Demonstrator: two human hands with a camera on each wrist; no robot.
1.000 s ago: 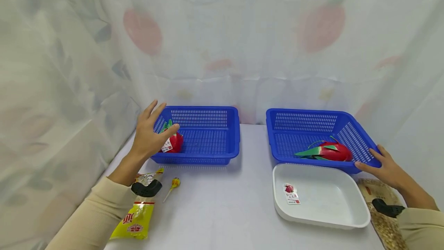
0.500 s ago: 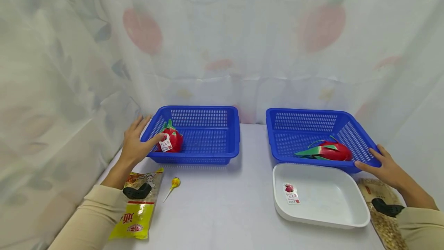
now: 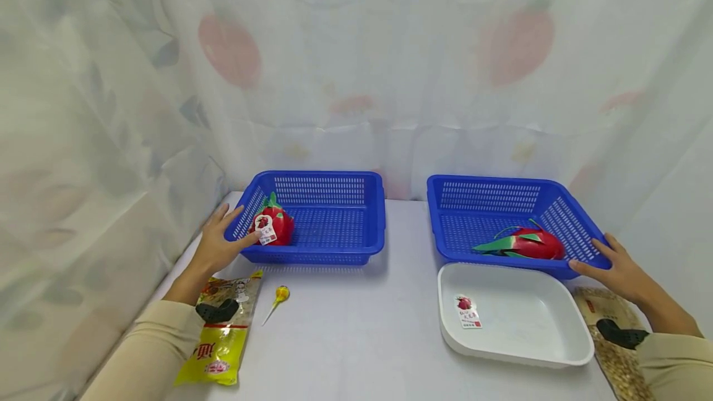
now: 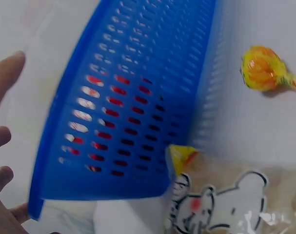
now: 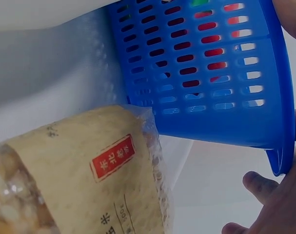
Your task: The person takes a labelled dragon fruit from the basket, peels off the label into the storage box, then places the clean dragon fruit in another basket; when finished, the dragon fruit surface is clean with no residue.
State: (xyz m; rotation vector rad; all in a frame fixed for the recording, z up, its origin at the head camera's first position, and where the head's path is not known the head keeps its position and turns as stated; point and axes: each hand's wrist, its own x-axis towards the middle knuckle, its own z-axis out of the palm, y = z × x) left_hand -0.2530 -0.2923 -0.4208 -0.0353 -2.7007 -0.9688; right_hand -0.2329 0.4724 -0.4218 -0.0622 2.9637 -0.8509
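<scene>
Spread fingers of my left hand (image 3: 217, 246) lie at the near left corner of the left blue basket (image 3: 334, 257), the thumb by its front rim. A red dragon fruit (image 3: 283, 226) with green leaf tips stands inside, a white tag (image 3: 266, 229) on it. My right hand (image 3: 626, 271) rests at the near right corner of the right blue basket (image 3: 484, 185), fingers extended at the rim. There another dragon fruit (image 3: 543, 244) lies on its side. Several fingers hang below the basket's rim (image 5: 282, 87) in the right wrist view.
In front of the right basket sits a white tray (image 3: 518, 314) with a dragon fruit tag (image 3: 468, 312). A bag of grains (image 3: 624, 364) lies at its right. At left are a yellow snack bag (image 3: 223, 345) and a lollipop (image 3: 281, 294). Curtains enclose the back and sides.
My left hand has come down and left from above the left basket to its near left corner, uncovering the dragon fruit. My right hand and both baskets have kept their places.
</scene>
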